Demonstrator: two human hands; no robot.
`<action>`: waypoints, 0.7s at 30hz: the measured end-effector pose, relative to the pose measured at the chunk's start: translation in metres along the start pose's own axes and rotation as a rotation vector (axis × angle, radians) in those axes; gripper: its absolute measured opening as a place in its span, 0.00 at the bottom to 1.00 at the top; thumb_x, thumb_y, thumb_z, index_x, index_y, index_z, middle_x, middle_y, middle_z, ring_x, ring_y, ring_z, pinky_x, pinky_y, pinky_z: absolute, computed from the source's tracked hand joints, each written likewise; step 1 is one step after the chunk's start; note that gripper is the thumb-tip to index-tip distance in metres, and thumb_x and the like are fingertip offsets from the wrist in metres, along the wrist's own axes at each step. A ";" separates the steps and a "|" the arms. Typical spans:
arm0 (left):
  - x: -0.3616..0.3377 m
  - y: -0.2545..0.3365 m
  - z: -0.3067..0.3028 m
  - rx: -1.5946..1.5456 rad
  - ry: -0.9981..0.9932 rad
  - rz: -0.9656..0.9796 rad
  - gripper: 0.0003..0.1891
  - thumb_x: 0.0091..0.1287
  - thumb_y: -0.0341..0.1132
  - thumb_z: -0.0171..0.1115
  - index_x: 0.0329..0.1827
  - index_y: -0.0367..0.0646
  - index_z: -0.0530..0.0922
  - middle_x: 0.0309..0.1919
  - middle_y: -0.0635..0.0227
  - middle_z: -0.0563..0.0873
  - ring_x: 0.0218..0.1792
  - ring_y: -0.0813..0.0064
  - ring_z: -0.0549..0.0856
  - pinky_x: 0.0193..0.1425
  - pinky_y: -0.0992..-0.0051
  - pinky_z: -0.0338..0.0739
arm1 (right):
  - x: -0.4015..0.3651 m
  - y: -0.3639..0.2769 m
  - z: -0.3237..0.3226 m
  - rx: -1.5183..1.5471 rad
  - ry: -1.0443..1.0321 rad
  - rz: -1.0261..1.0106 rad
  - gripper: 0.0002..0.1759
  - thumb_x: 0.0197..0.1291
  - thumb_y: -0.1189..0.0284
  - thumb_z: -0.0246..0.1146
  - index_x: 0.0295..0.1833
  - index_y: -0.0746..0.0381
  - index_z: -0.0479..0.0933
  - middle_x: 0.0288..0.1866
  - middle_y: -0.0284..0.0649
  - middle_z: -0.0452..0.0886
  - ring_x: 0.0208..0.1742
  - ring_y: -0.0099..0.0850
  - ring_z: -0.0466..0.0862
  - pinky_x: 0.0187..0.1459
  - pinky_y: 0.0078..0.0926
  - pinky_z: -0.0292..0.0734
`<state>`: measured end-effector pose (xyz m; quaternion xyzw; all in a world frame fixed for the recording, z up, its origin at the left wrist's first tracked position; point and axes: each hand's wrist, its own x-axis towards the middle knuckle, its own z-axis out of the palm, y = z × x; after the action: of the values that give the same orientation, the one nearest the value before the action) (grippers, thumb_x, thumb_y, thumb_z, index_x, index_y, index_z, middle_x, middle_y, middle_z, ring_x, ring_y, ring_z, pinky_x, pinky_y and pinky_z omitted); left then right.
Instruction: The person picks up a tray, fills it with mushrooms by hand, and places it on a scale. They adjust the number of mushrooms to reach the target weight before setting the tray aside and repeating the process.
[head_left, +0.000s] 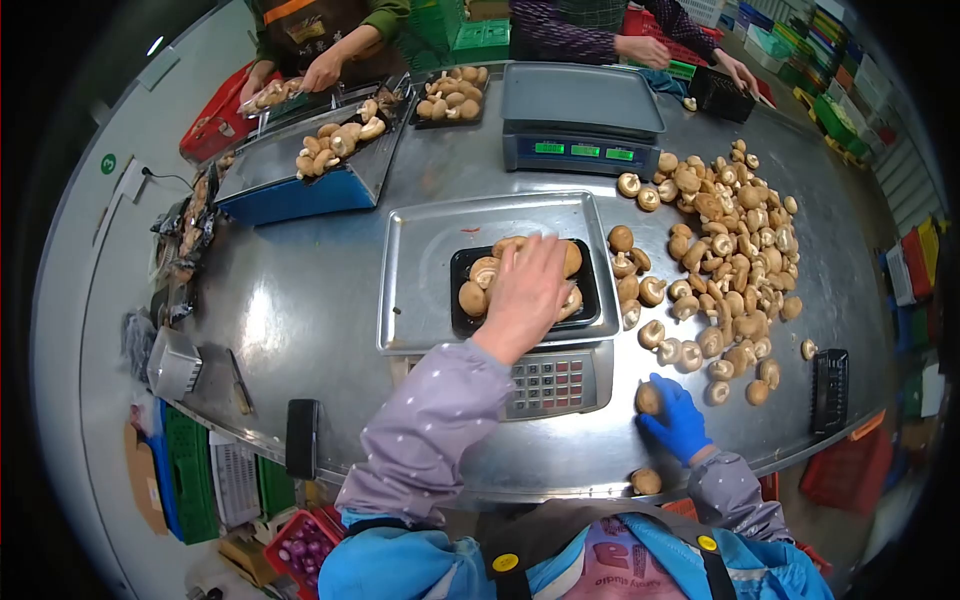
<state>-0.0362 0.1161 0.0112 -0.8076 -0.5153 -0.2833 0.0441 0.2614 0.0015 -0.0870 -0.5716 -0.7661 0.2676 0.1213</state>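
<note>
My bare left hand lies over a black plastic tray of brown mushrooms, its fingers stretched out across the caps. What is under the palm is hidden. The tray rests on the metal pan of a weighing scale, whose keypad faces me. At the right, near the table's front edge, my right hand wears a blue glove. Its thumb and fingers are around one brown mushroom. Another mushroom lies closer to me, at the edge.
Many loose mushrooms cover the right of the metal table. A second scale stands behind mine. Two co-workers are across the table, one handling a mushroom pack. A phone, a knife and empty black trays lie near the edges.
</note>
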 end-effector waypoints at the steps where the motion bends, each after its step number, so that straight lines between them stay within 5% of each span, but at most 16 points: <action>1: -0.004 -0.004 0.010 0.002 -0.001 0.005 0.19 0.59 0.36 0.57 0.51 0.36 0.71 0.52 0.56 0.73 0.55 0.58 0.72 0.60 0.59 0.63 | 0.000 0.000 -0.001 -0.009 -0.008 -0.001 0.39 0.48 0.63 0.65 0.66 0.52 0.58 0.58 0.47 0.66 0.55 0.46 0.70 0.53 0.38 0.70; 5: 0.000 -0.006 0.001 0.035 -0.171 -0.024 0.23 0.58 0.34 0.57 0.57 0.36 0.67 0.57 0.55 0.70 0.62 0.57 0.65 0.64 0.56 0.56 | -0.001 0.002 -0.005 -0.003 -0.035 0.012 0.39 0.48 0.63 0.65 0.66 0.52 0.57 0.59 0.47 0.66 0.55 0.46 0.70 0.54 0.38 0.70; 10: -0.012 -0.038 -0.055 -0.352 0.091 -0.278 0.18 0.60 0.29 0.53 0.53 0.36 0.70 0.49 0.53 0.76 0.52 0.54 0.74 0.57 0.68 0.68 | 0.007 0.007 -0.010 0.040 -0.010 -0.081 0.37 0.49 0.64 0.64 0.66 0.53 0.59 0.58 0.47 0.67 0.56 0.45 0.70 0.55 0.37 0.68; 13: -0.044 -0.069 -0.074 -0.531 0.125 -0.566 0.17 0.62 0.31 0.53 0.55 0.37 0.70 0.51 0.58 0.77 0.54 0.63 0.75 0.58 0.69 0.67 | 0.022 0.016 -0.013 0.157 0.098 -0.166 0.35 0.50 0.67 0.64 0.65 0.55 0.60 0.57 0.45 0.68 0.56 0.42 0.71 0.55 0.34 0.68; 17: -0.074 -0.077 -0.092 -0.691 0.200 -0.864 0.18 0.63 0.32 0.53 0.55 0.35 0.69 0.53 0.57 0.76 0.54 0.68 0.75 0.58 0.72 0.67 | 0.052 -0.017 -0.042 0.399 0.083 -0.083 0.30 0.53 0.73 0.62 0.63 0.58 0.63 0.54 0.37 0.72 0.43 0.26 0.73 0.45 0.24 0.71; 21: -0.088 -0.078 -0.082 -0.777 0.217 -0.956 0.21 0.62 0.31 0.53 0.59 0.35 0.66 0.52 0.58 0.75 0.50 0.71 0.76 0.53 0.74 0.70 | 0.088 -0.062 -0.069 0.663 -0.008 0.047 0.29 0.56 0.73 0.60 0.65 0.58 0.62 0.55 0.35 0.72 0.44 0.25 0.74 0.43 0.25 0.72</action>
<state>-0.1640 0.0514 0.0176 -0.4115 -0.6717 -0.5187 -0.3323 0.2171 0.0909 -0.0069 -0.5177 -0.6243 0.5073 0.2915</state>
